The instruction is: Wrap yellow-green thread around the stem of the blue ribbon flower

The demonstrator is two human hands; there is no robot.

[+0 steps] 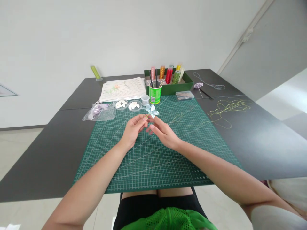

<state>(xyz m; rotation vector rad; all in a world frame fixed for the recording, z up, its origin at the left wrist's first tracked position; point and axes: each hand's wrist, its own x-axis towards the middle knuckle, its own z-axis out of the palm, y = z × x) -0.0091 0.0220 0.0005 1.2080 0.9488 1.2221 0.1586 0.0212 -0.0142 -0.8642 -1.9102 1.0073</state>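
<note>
Green mesh (169, 218) before bare mat edge (153, 183), left hand (133, 130) clamped on flower (153, 110), right hand (167, 135), fingers apart

Single view on record: head-worn, wide in coverage, set above the wearer's lap (159, 204) and facing forward and down across the table (43, 153). The lap shows close at 6 o'clock; the white wall (120, 35) stands farthest, at 12 o'clock. The left hand (133, 127) and right hand (165, 132) fall near frame centre, at middle depth, over the green cutting mat (148, 169). Tiled floor (35, 210) enters at 8 o'clock.
</note>
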